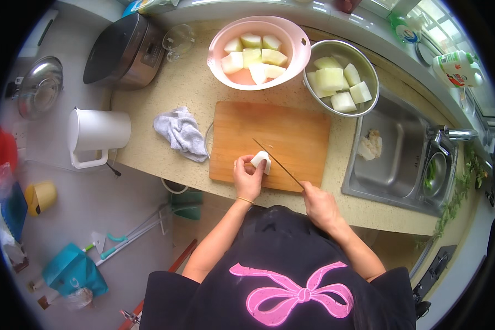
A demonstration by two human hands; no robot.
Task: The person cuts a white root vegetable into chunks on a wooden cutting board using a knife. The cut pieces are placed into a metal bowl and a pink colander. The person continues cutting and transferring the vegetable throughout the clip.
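Note:
My left hand [248, 177] holds a small white piece of peeled melon or gourd [262, 161] over the wooden cutting board [272, 121]. In my right hand [319, 204] is the handle of a knife [277, 162]. Its blade slants up and left across the board, right beside the piece; whether it touches is unclear. Beyond the board, a pink plastic basin [299, 43] contains several pale green chunks [251, 57]. To its right, a stainless steel bowl [373, 88] holds more chunks [329, 78].
A grey cloth [181, 132] lies left of the board. Farther left are a white electric kettle [99, 130], a rice cooker [123, 53] and a glass cup [179, 39]. On the right, the steel sink [392, 165] has pale scraps [371, 145] in it, beside a chrome faucet [456, 134].

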